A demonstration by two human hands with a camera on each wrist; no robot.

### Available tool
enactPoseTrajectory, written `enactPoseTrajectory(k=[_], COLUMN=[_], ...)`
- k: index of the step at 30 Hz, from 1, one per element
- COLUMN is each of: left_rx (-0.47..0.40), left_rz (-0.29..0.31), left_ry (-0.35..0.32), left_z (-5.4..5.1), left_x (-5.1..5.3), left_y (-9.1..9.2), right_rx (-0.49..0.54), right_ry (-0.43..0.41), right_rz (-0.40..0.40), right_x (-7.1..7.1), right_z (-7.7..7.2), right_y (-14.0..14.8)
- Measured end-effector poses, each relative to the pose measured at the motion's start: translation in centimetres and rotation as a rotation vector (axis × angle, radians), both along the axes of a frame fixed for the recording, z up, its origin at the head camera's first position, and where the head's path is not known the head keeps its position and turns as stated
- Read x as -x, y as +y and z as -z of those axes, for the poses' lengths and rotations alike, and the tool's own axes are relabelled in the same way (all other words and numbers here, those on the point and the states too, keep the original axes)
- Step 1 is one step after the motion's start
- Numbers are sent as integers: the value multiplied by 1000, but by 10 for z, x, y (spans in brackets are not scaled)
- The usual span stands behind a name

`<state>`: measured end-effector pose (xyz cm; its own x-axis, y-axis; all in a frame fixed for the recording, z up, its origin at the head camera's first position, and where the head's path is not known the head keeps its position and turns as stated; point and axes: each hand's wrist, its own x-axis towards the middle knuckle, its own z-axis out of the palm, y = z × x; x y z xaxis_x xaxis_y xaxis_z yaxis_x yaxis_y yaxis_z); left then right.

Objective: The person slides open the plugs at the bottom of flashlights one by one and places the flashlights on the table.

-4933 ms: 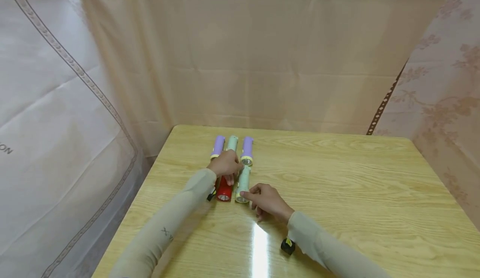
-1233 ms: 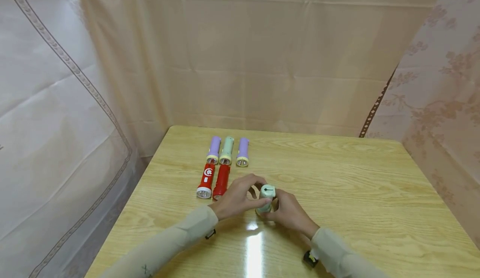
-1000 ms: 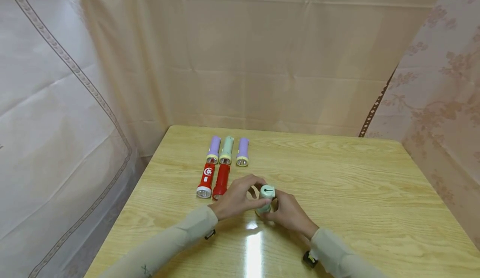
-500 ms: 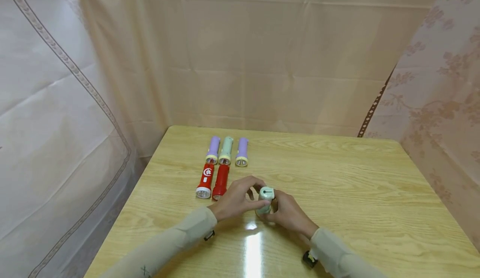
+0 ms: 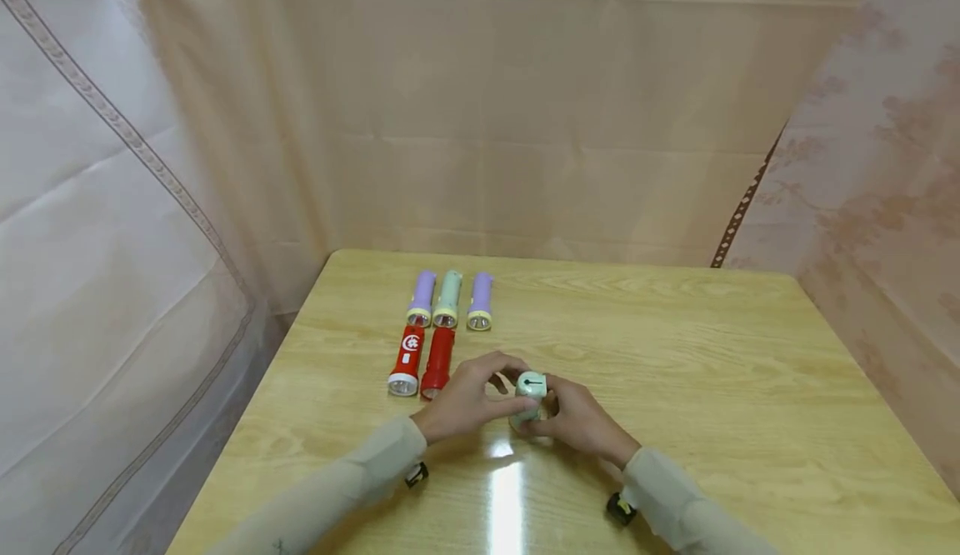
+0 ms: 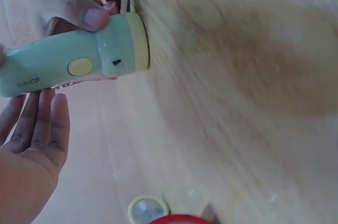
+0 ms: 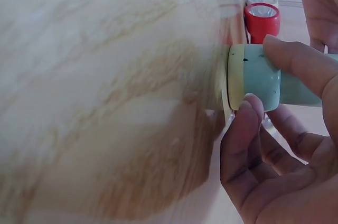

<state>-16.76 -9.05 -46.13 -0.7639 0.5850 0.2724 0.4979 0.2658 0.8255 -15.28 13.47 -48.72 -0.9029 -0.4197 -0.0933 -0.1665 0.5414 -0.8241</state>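
A mint-green flashlight [image 5: 531, 385] stands upright on the table, its cream-ringed lens end facing down. My left hand [image 5: 467, 397] holds its upper body between thumb and fingers, with the fingertips against the barrel in the left wrist view. Lower down, my right hand [image 5: 581, 423] grips the wider head; its thumb and curled fingers show around the head in the right wrist view. Left of my hands lie a red flashlight [image 5: 438, 362] and a red one with a white rim [image 5: 406, 361]. Its yellow button faces the left wrist camera on the upright flashlight [image 6: 58, 63].
Behind the red pair lie a purple flashlight [image 5: 422, 295], another mint-green flashlight [image 5: 449, 295] and a second purple flashlight [image 5: 481, 297], set slightly apart. The wood-grain table [image 5: 675, 355] reaches a hanging cloth [image 5: 487, 122] at the back.
From lying in the front row 4.9 seconds ago, the mint-green flashlight has moved right and stands upright. My left hand left the row and holds it too. Over the last second, both hands stay put.
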Motion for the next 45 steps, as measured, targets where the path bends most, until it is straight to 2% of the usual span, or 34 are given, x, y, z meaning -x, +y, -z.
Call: enactPoseTrajectory(k=[3, 6, 15, 22, 29, 38, 45], left_rx=[-20, -24, -57, -107, -101, -58, -57], left_rz=[-31, -49, -45, -57, -66, -110, -109], left_ry=[-105, -177, -347, -467, -481, -422, -365], left_z=[-1, -2, -8, -11, -14, -17, -19], left_x=[-1, -1, 2, 0, 1, 0, 2], left_y=[-2, -2, -2, -4, -3, -4, -3], right_rx=[1, 2, 11, 12, 22, 19, 46], right_ry=[-8, -14, -39, -41, -56, -62, -66], right_rz=[-10, -5, -13, -6, 7, 6, 20], right_x=[2, 2, 3, 4, 4, 4, 1], right_z=[-1, 0, 0, 0, 1, 2, 1], right_y=[0, 0, 1, 0, 1, -1, 0])
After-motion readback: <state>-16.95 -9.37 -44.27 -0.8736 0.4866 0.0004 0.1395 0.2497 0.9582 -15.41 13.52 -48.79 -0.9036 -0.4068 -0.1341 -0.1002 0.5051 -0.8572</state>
